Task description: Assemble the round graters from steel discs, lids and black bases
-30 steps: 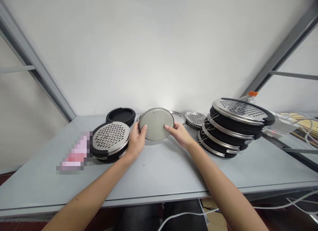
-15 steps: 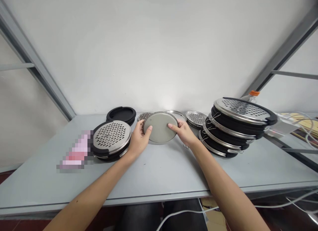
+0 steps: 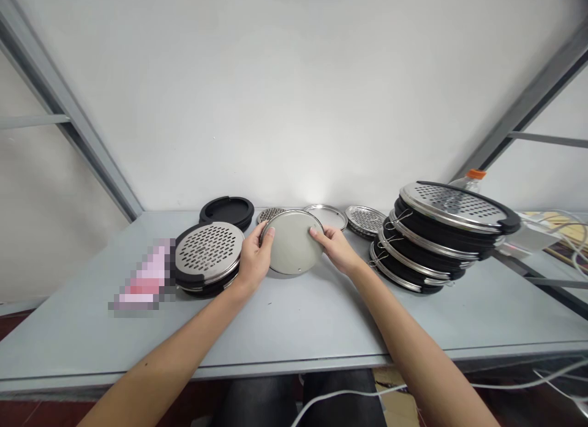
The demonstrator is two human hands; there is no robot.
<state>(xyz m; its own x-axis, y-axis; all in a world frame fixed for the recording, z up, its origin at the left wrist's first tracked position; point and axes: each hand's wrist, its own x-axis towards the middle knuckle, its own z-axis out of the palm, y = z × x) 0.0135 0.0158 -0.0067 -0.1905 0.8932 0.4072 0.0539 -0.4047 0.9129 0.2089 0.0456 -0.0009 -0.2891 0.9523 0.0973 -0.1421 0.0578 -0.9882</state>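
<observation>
A round, pale grey-green disc with a thin metal rim [image 3: 293,243] is held up above the table, tilted toward me. My left hand [image 3: 256,252] is closed on its left edge, thumb on the face. On the opposite edge, my right hand [image 3: 337,246] pinches it with the thumb on top. A tiny spot shows near the disc's lower rim. Left of my left hand lies a perforated metal disc in a black ring [image 3: 209,252]. Behind the held disc are a plain metal ring-edged disc [image 3: 328,216] and a small perforated disc [image 3: 270,215], partly hidden.
At right stands a tall stack of black-and-metal round pieces with wire clips [image 3: 427,249], an orange-capped bottle [image 3: 474,177] behind it. Perforated metal discs [image 3: 366,219] and black rings [image 3: 227,212] lie near the wall. A blurred pink item [image 3: 147,277] is at left.
The held disc has turned within my hands, so a spot now shows near its lower rim. It also sits slightly lower and tilts more toward me.
</observation>
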